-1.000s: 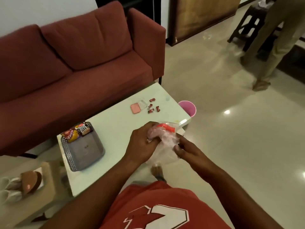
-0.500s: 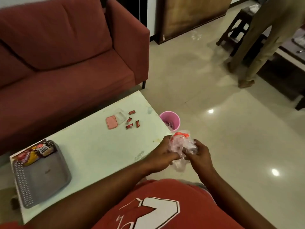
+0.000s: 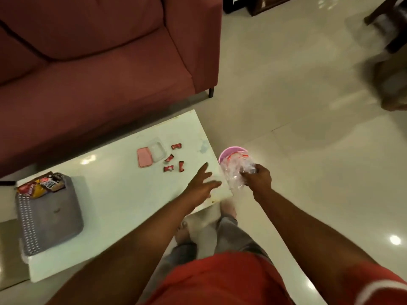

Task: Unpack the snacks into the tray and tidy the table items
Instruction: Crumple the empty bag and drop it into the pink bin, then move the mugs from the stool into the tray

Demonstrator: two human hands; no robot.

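Observation:
My right hand (image 3: pixel 257 179) grips a crumpled clear plastic bag (image 3: pixel 234 170) with red print, held just over the pink bin (image 3: pixel 229 151) on the floor beside the table's right end. Over the white table (image 3: pixel 114 194), near its right edge, my left hand (image 3: pixel 201 183) hovers open and flat with its fingers spread. A grey tray (image 3: pixel 50 214) lies at the table's left end, with snack packets (image 3: pixel 41 186) piled in its far corner. Several small red candy wrappers (image 3: pixel 172 159) lie scattered near a pink lid (image 3: pixel 144 156) and a clear small box (image 3: pixel 157 149).
A red sofa (image 3: pixel 99 62) runs along the far side of the table. Glossy tiled floor (image 3: pixel 308 150) spreads to the right. Dark furniture legs (image 3: pixel 387 25) and a blurred person's foot (image 3: pixel 389 84) are at the upper right. My own legs are below the table's near edge.
My left hand has let go of the plastic bag and opened over the table. My right hand has carried the bag rightward over the pink bin. The view has tilted down.

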